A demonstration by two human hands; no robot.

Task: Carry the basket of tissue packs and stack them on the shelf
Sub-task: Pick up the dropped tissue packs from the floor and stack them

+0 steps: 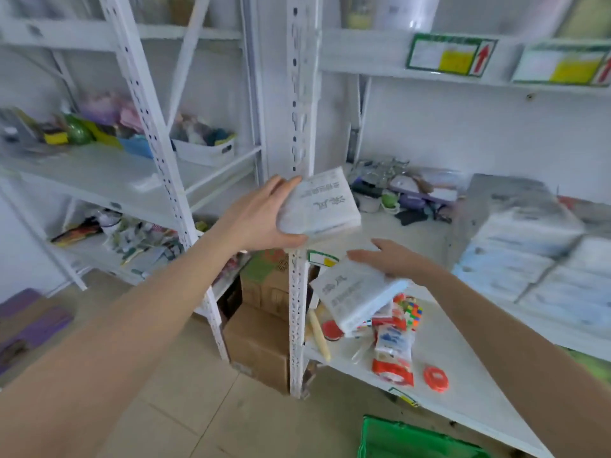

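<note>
White slotted-steel shelving (301,127) fills the storeroom ahead of both hands. One white plastic-wrapped tissue pack with dark lettering (319,203) is gripped at its near edge by the left hand (261,216), raised in front of the upright post. Below and to the right, the right hand (393,259) grasps a second, tilted white tissue pack (357,292) over the white shelf board (463,385), above red-and-white snack packets (393,355). Further right of that hand, stacked tissue packs (529,256) sit on the shelf. Beneath the right forearm, a green plastic basket (413,439) stands on the floor.
</note>
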